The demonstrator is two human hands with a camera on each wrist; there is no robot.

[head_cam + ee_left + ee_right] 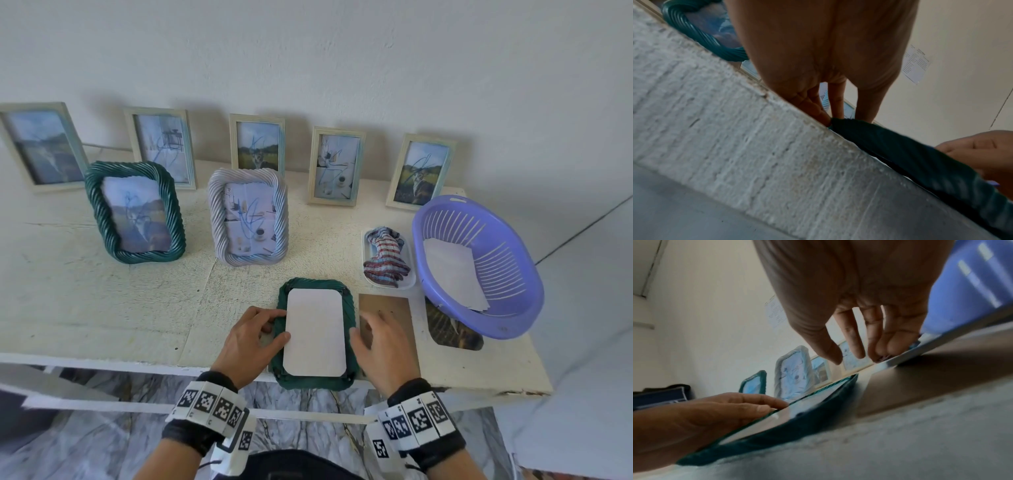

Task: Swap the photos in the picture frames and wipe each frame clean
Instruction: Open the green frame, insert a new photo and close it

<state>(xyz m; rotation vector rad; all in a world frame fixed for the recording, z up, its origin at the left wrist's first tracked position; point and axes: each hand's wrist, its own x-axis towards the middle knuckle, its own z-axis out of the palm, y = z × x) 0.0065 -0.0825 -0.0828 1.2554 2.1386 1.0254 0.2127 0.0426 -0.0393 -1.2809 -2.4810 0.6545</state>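
Left hand [251, 344]: fingers loosely bent, a little apart, tips touching the left edge of the green frame [349, 378], thumb lying on the white sheet [315, 332] at its 9 o'clock side. Right hand [380, 337]: fingers long and a little spread, tips down on the brown board [394, 305] just at the frame's 3 o'clock side; pinching or only touching, cannot tell. Lying face down at the table's [102, 301] front edge, at 6 o'clock, long side running from 6 to 12. White sheet resting in the back, same way up.
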